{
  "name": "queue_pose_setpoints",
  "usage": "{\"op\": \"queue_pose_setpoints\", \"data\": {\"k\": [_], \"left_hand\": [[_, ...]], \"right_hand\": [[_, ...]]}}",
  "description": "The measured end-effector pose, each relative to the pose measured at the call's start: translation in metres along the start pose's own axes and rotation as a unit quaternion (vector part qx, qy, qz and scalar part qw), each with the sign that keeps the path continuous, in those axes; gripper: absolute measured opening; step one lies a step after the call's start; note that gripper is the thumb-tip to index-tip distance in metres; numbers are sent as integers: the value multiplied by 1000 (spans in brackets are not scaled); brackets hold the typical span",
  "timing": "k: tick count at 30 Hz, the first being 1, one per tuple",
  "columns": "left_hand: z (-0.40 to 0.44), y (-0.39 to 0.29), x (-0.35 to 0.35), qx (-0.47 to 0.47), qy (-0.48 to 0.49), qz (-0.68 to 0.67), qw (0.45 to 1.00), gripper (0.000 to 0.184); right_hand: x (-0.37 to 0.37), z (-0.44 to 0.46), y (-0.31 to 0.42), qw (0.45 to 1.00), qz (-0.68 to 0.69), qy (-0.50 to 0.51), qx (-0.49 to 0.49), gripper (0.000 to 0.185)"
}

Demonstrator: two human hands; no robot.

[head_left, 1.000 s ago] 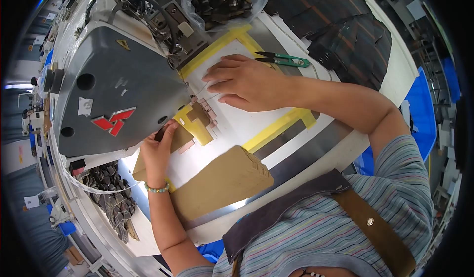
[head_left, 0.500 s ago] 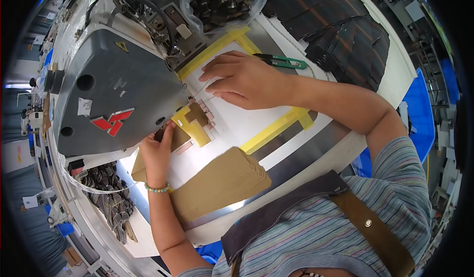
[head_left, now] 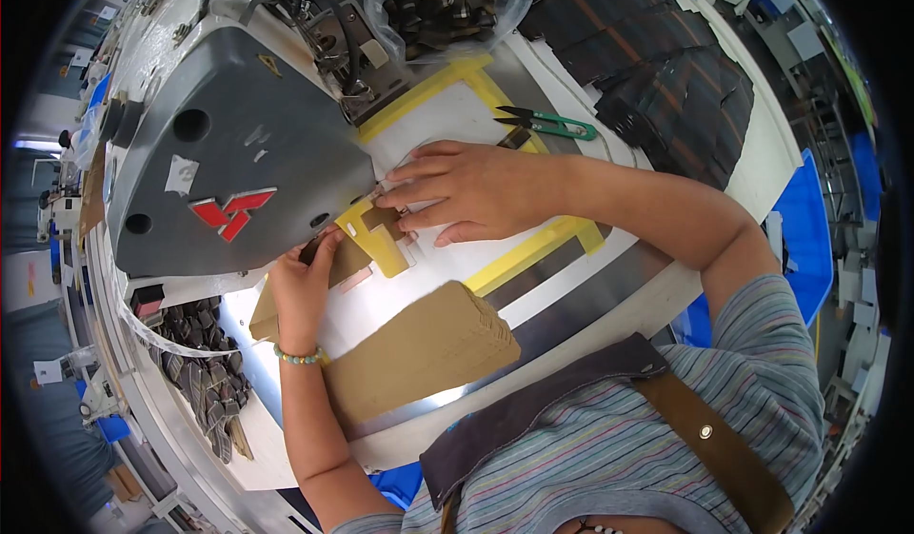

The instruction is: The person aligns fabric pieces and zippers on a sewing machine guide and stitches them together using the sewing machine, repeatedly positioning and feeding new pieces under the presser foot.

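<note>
My left hand [head_left: 309, 272] pinches the edge of a brown fabric piece [head_left: 350, 269] beside the grey sewing machine head [head_left: 238, 163]. My right hand [head_left: 466, 191] lies with its fingers apart, the fingertips at a small brown piece [head_left: 386, 218] next to the machine. Between the hands is a yellow template [head_left: 383, 251] on the white sheet [head_left: 433, 265]. A stack of brown fabric pieces [head_left: 424, 348] lies nearer my body. What sits under the machine head is hidden.
Green-handled thread snips [head_left: 562, 127] lie beyond my right hand. At the back stands a plastic bag of small dark pieces [head_left: 447, 6]. Dark striped fabric [head_left: 666, 77] is at the upper right, and patterned strips [head_left: 205, 363] hang at the left. Blue bins [head_left: 804, 239] are at the right.
My right hand has moved down and toward the machine, onto the small brown piece. A small dark piece now shows beside the snips. The view has shifted slightly; my left hand stays at the fabric.
</note>
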State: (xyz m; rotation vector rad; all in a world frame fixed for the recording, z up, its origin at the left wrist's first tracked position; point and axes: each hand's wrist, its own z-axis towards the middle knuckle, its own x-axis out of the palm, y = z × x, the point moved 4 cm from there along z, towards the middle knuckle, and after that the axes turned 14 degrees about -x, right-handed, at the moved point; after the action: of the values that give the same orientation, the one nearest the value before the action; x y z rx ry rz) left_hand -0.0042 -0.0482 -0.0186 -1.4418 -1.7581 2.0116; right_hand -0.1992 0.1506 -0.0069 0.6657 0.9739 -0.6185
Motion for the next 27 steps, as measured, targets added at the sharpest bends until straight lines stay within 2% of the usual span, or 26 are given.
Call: {"op": "queue_pose_setpoints", "data": {"k": [3,9,12,18,19,20,21,22,23,24,26,27], "left_hand": [[3,6,-3,-44,18,55,997,19],[1,4,-3,-30,10,53,998,19],[1,-2,-5,34,29,54,998,11],[-15,1,-74,-6,39,163,986,30],[-17,10,-93,-12,36,237,971,36],[-26,14,-109,-18,13,227,974,38],[-34,11,-122,40,-40,284,957,37],[-43,7,-131,98,-91,339,931,37],[-53,7,-137,73,-142,418,895,42],[-61,4,-140,103,-161,446,874,43],[-76,2,-127,107,-156,377,906,44],[-83,3,-112,109,-133,388,905,50]], "right_hand": [[3,1,-2,1000,-3,-2,2,44],[2,1,1,1000,-12,-15,-6,41],[2,1,1,1000,-18,-15,-2,40],[0,5,4,999,-13,32,14,41],[0,5,4,999,-13,35,18,41],[0,5,4,999,-14,32,18,40],[0,4,4,999,-16,28,19,40],[0,4,4,999,-18,25,21,40],[1,4,4,999,-16,24,21,40],[0,4,3,999,-15,23,21,39],[0,5,4,999,-8,31,26,39],[-1,6,4,999,-2,39,30,40]]}}
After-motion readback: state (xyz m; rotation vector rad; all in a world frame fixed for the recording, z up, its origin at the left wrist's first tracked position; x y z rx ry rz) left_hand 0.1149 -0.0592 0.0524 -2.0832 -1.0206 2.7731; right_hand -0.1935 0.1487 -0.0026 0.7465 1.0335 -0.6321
